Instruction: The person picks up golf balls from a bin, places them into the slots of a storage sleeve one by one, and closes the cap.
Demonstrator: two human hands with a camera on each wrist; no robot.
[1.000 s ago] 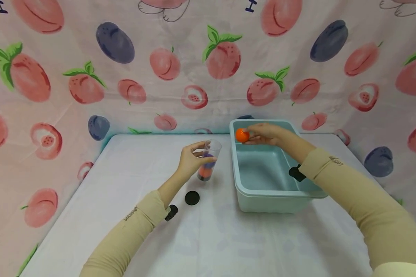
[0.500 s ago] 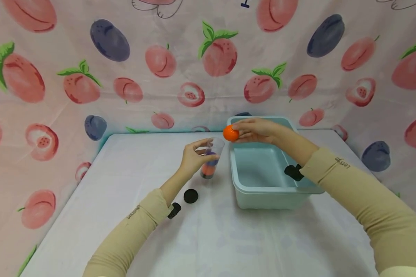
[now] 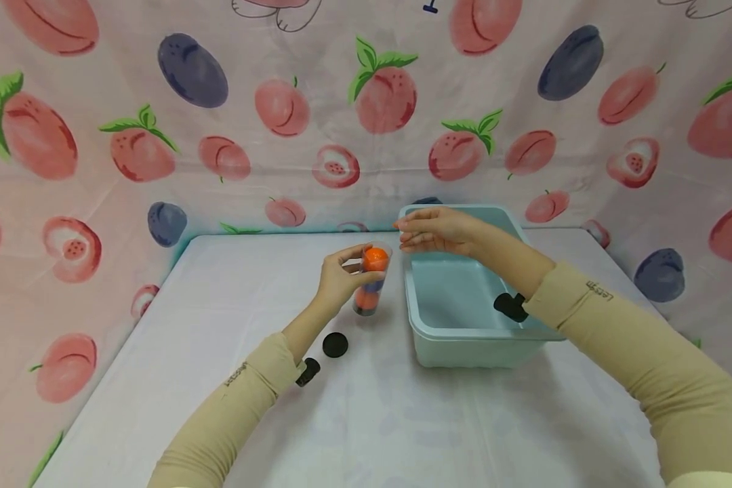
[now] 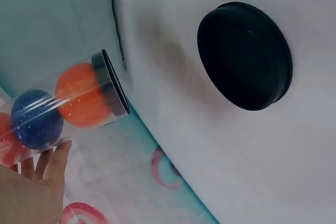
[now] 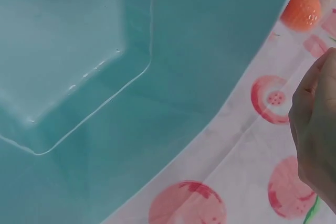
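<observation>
My left hand (image 3: 340,276) grips a clear plastic tube (image 3: 388,263) with a black base, tilted a little to the right. Stacked inside are an orange ball (image 4: 81,95) at the base, a dark blue ball (image 4: 37,119) in the middle and another orange ball (image 3: 375,259) near the open top. My right hand (image 3: 438,229) holds nothing; its fingers reach leftward, loosely bent, just right of the tube's mouth and over the left rim of the bin. On the table below the tube lies a round black lid (image 3: 335,345), its hollow side showing in the left wrist view.
A pale blue plastic bin (image 3: 488,334) stands on the right half of the table, under my right forearm. The white-covered table (image 3: 402,427) ends at a fruit-print cloth (image 3: 335,102) hanging behind it and along the sides.
My right hand has carried the orange ball leftward from over the bin and let it go into the tube, where it now sits on top. The left hand keeps its hold.
</observation>
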